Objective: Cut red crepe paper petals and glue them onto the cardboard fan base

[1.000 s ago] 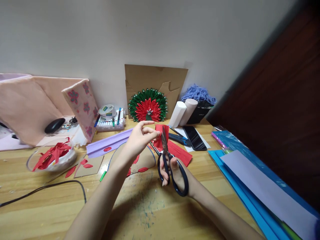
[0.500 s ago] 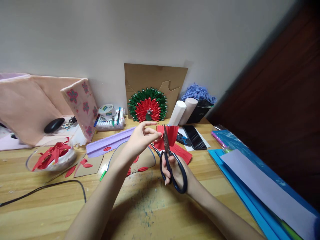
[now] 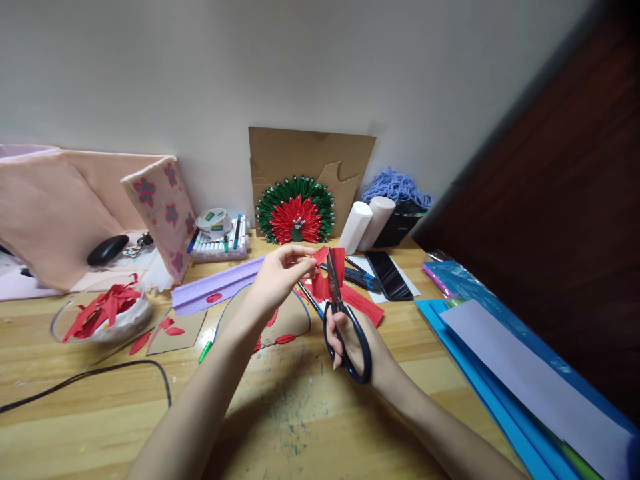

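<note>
My left hand [image 3: 283,275] pinches a piece of red crepe paper [image 3: 321,255] between thumb and fingers. My right hand [image 3: 353,333] grips a pair of scissors [image 3: 361,350] with black handles, its blades pointing up and away from me. The blades are at the red paper, part of which hangs just behind and right of them. Another red paper strip [image 3: 365,305] lies on the table behind my right hand. Beneath my left forearm is a cardboard piece [image 3: 293,320] with a blue outline and red petal shapes on it.
At left stands a clear bowl [image 3: 107,317] of red scraps, near a small cardboard square [image 3: 187,337]. Purple paper [image 3: 195,293], markers [image 3: 220,250] and a phone [image 3: 390,275] lie farther back. A red and green peacock craft [image 3: 296,213] leans on the wall. Blue sheets [image 3: 480,373] lie at right.
The red paper by the blades has parted, with a piece now separate in my left fingers. The scissors' blades have drawn closer together, and both hands have shifted only slightly.
</note>
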Action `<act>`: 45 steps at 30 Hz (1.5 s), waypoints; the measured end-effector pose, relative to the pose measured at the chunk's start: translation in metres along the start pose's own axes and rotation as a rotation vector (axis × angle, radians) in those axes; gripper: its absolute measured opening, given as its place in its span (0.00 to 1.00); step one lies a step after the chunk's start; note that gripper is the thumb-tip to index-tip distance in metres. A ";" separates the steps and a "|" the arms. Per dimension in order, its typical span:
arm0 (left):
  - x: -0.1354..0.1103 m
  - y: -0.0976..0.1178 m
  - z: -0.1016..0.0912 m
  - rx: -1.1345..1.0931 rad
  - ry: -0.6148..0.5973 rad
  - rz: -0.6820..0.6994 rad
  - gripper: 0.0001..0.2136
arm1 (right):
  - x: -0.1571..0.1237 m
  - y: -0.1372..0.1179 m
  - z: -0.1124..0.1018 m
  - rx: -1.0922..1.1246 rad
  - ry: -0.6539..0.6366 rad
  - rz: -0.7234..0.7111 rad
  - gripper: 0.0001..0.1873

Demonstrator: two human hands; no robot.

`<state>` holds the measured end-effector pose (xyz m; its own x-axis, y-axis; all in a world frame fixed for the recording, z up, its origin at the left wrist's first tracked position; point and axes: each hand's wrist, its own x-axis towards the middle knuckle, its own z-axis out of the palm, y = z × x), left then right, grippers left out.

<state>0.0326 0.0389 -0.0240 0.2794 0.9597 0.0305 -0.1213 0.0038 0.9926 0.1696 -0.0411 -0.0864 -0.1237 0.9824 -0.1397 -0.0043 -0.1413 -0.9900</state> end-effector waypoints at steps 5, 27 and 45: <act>0.003 -0.004 -0.003 0.006 0.062 0.018 0.15 | 0.001 0.004 -0.002 0.025 0.008 0.024 0.34; -0.010 -0.001 0.016 0.086 -0.334 0.016 0.13 | 0.018 -0.039 -0.032 0.055 0.415 -0.372 0.19; -0.008 -0.002 0.012 0.270 -0.133 0.020 0.09 | 0.024 -0.021 -0.075 -1.480 0.048 0.241 0.10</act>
<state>0.0424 0.0280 -0.0248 0.4039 0.9135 0.0482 0.1246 -0.1072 0.9864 0.2410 -0.0050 -0.0702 0.0564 0.9612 -0.2699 0.9949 -0.0767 -0.0653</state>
